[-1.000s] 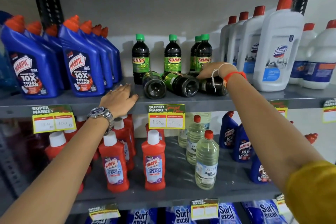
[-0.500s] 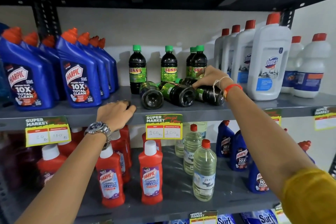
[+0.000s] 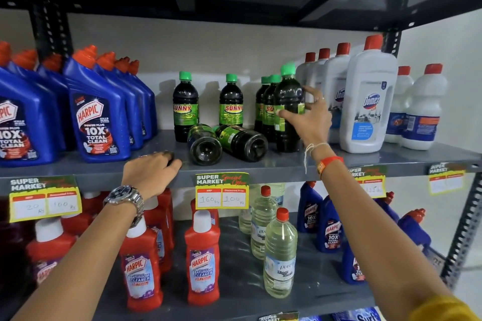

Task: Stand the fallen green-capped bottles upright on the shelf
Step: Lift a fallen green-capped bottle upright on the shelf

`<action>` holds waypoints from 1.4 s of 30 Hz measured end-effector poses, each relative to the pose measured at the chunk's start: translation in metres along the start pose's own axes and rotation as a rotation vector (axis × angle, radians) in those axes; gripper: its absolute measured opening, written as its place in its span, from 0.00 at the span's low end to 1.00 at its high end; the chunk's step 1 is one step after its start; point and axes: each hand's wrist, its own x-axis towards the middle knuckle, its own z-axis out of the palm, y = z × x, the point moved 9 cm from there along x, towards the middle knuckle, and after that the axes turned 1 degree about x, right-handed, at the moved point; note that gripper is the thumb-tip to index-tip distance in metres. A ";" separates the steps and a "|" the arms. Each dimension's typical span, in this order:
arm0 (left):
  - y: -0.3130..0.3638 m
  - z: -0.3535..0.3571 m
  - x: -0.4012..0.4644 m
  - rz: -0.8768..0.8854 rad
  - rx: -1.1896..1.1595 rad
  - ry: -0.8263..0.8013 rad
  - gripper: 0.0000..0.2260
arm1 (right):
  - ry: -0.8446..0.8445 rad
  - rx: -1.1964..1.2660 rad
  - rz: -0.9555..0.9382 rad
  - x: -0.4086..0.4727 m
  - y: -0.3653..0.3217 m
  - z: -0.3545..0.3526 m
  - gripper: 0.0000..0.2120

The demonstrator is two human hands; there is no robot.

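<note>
My right hand [image 3: 307, 117] is wrapped around the label band of a dark plastic bottle with a green screw cap [image 3: 288, 109], which stands upright or nearly so on the grey metal shelf [image 3: 287, 164], just in front of the other standing green-capped bottles. I judge the base is down or almost down, so I would settle it flat before loosening my fingers, keeping it clear of the white bleach bottle with a red cap [image 3: 367, 101] beside it. My left hand [image 3: 151, 172] lies palm-down on the shelf edge, fingers loosely curled, holding nothing. Two fallen green-capped bottles [image 3: 241, 142] lie touching, bases toward me; I would take the nearer one by its body next, so neither rolls off.
</note>
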 end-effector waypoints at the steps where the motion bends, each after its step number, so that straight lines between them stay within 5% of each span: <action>1: 0.000 0.000 0.000 -0.003 0.004 -0.001 0.19 | -0.003 0.025 -0.001 -0.005 0.005 0.000 0.36; 8: -0.001 0.000 -0.004 -0.027 0.005 0.000 0.19 | -0.066 0.057 0.022 -0.015 0.017 0.007 0.39; 14: -0.001 -0.003 -0.006 -0.046 -0.027 0.011 0.18 | -0.042 -0.357 0.018 -0.025 0.016 0.009 0.53; 24: -0.004 -0.006 -0.007 -0.085 -0.101 0.059 0.20 | -0.440 0.374 0.345 -0.012 0.061 0.034 0.35; 32: 0.000 -0.004 -0.008 -0.046 0.004 0.018 0.19 | -0.170 -0.242 0.008 -0.020 0.030 0.027 0.47; 42: -0.001 -0.004 -0.006 -0.044 -0.027 0.089 0.22 | -0.333 0.190 0.299 -0.006 0.058 0.035 0.30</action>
